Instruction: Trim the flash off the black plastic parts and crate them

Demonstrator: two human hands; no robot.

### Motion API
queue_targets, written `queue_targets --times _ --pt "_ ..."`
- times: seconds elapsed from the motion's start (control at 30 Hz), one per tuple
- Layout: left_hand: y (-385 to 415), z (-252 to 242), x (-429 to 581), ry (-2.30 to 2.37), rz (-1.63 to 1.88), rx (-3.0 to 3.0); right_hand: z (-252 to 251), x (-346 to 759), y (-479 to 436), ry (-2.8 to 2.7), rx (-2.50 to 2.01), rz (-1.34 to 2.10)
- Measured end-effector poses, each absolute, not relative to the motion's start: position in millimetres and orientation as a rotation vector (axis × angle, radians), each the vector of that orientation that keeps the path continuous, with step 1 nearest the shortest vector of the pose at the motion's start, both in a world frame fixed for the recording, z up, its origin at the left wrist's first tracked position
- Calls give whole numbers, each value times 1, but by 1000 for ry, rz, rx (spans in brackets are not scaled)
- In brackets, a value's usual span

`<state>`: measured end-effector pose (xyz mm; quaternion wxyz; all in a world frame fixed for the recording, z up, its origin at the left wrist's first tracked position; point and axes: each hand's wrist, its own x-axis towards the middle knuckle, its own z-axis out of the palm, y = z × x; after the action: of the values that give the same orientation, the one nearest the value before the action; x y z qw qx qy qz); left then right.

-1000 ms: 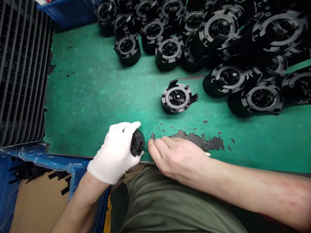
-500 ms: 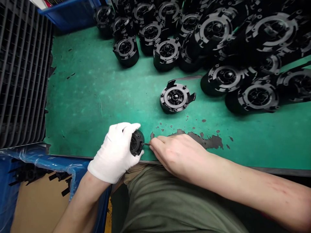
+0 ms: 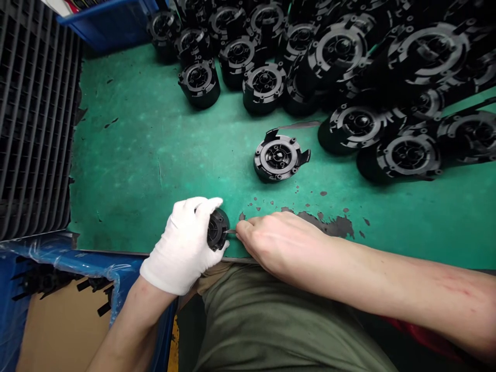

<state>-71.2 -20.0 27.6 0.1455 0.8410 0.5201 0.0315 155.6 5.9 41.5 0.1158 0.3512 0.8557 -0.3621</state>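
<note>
My left hand [image 3: 185, 244], in a white glove, is wrapped round a small round black plastic part [image 3: 217, 229] at the near edge of the green mat [image 3: 147, 155]. My bare right hand [image 3: 277, 242] is closed in a pinch on a thin metal tool [image 3: 231, 231]. The tool's tip touches the rim of the part. Most of the tool is hidden inside my fist. One black round part [image 3: 279, 156] lies alone on the mat beyond my hands.
Several black round parts [image 3: 349, 62] are heaped along the far and right side of the mat. A dark ribbed crate [image 3: 34, 113] stands at the left. A blue bin [image 3: 108, 20] is at the far left, a blue-lined carton [image 3: 50, 289] at the near left.
My right hand has shifted slightly, so the tool's thin tip now shows against the part. My left hand has held still. The view has drifted a little.
</note>
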Motion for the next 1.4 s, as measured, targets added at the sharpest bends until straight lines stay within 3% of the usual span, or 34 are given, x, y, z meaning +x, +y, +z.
queue_targets --times 0.1,0.27,0.37,0.5,0.7,1.03,1.27,1.4 --pt "-20 27 -71 1485 105 2436 40 160 14 2476 1081 -1274" --pt "-21 27 -75 1456 228 2413 34 176 23 1976 1129 -2320" --pt "-21 24 -77 1381 523 2355 34 186 17 1891 1356 -2486" --pt "-19 9 -71 1291 918 2296 33 195 4 2350 1523 -2182" --pt "-29 -14 -71 1343 1105 2212 23 197 -18 2646 1736 -1809" --pt "-45 -19 -100 1256 1106 2146 9 177 -34 2937 1541 -1755" --pt "-50 -27 -87 1305 1114 2066 3 174 -27 3260 1507 -1174" --pt "-52 -27 -87 1390 1000 2180 4 172 -28 3309 1444 -1125"
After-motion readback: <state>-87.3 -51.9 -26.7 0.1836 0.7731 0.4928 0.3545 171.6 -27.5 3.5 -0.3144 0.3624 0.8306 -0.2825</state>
